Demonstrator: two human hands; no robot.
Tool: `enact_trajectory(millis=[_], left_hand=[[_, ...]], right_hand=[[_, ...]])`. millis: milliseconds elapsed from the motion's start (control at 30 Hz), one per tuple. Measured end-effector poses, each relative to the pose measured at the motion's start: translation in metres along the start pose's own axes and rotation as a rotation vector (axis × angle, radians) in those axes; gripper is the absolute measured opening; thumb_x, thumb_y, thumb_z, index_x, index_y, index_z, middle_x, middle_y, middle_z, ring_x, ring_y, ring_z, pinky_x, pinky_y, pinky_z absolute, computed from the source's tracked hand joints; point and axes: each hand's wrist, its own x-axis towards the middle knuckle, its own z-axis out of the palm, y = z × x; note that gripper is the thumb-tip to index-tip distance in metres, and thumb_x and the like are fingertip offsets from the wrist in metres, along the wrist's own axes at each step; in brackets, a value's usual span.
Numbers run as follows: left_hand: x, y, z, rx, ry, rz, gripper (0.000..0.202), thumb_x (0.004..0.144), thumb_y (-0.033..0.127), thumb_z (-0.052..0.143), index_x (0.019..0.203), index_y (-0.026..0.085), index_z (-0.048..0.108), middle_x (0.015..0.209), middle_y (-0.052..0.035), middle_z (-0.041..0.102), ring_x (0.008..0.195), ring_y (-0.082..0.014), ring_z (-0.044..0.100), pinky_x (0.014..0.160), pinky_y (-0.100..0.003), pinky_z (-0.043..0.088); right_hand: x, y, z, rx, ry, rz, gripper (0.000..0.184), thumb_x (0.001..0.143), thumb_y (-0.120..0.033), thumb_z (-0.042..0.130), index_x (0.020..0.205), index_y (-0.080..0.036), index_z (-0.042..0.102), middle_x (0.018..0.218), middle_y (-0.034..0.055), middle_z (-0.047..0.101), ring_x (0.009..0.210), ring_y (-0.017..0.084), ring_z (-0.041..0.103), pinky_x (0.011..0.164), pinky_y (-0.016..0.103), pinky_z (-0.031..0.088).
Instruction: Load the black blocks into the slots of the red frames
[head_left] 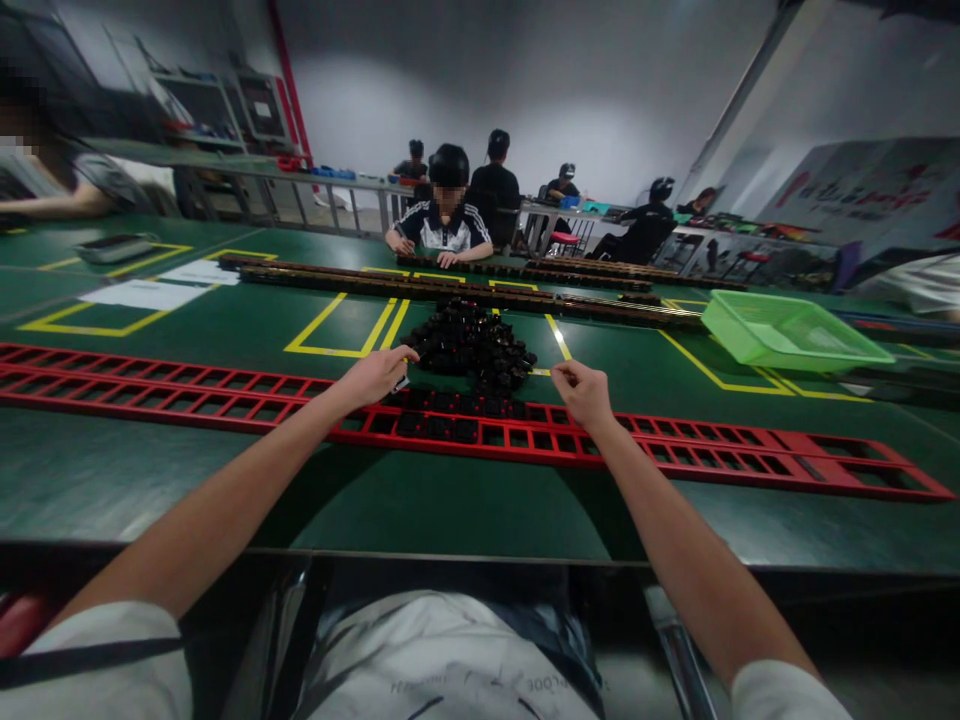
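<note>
A pile of small black parts point(472, 345) lies on the green table, just beyond two long red slotted racks point(675, 450). Several black parts sit in the rack slots near the middle point(442, 415). My left hand point(379, 375) reaches over the far rack to the pile's left edge, fingers curled, a small pale part showing under them. My right hand point(583, 392) hovers over the far rack to the right of the pile, fingers pinched together; what they hold is too small to name.
A green plastic basket point(787, 330) stands at the right. Dark long racks point(465, 285) run across the table's far side, where a seated person point(444, 225) works. White sheets point(146, 293) and a grey tray point(114, 247) lie at the left. Other people sit behind.
</note>
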Motion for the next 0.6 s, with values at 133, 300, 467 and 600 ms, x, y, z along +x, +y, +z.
enact_trajectory(millis=[133,300,467,600], left_hand=[[-0.001,0.001,-0.002,0.001,-0.033,-0.016,0.038,0.093,0.028,0.034,0.117,0.019,0.062,0.089,-0.007,0.068,0.081,-0.0224,0.062,0.075,-0.031,0.045],[-0.003,0.004,-0.003,0.071,-0.029,-0.029,0.032,0.091,0.024,0.035,0.102,0.021,0.065,0.095,-0.0077,0.07,0.084,-0.0236,0.064,0.074,-0.031,0.045],[-0.006,0.012,-0.001,0.21,-0.014,-0.09,0.031,0.09,0.022,0.035,0.093,0.021,0.066,0.086,-0.009,0.068,0.078,-0.0253,0.063,0.066,-0.031,0.043],[-0.007,0.016,0.0,0.186,-0.048,-0.117,0.03,0.088,0.02,0.037,0.092,0.022,0.066,0.085,-0.0084,0.068,0.077,-0.0261,0.063,0.066,-0.032,0.043]], right_hand=[[0.001,0.002,0.0,0.003,-0.005,0.006,0.025,0.084,-0.036,0.054,0.073,-0.018,0.068,0.061,0.0038,0.064,0.054,0.017,0.058,0.055,0.027,0.042],[0.001,0.004,0.0,0.002,-0.015,0.008,0.025,0.084,-0.035,0.054,0.072,-0.018,0.068,0.061,0.0037,0.064,0.054,0.016,0.057,0.055,0.027,0.042],[0.001,0.005,0.001,0.025,-0.033,0.03,0.025,0.083,-0.035,0.054,0.074,-0.017,0.069,0.062,0.0044,0.064,0.055,0.017,0.058,0.055,0.027,0.042],[0.001,0.004,0.002,0.036,-0.041,0.048,0.025,0.083,-0.036,0.055,0.074,-0.017,0.069,0.062,0.0046,0.064,0.056,0.017,0.058,0.056,0.028,0.043]])
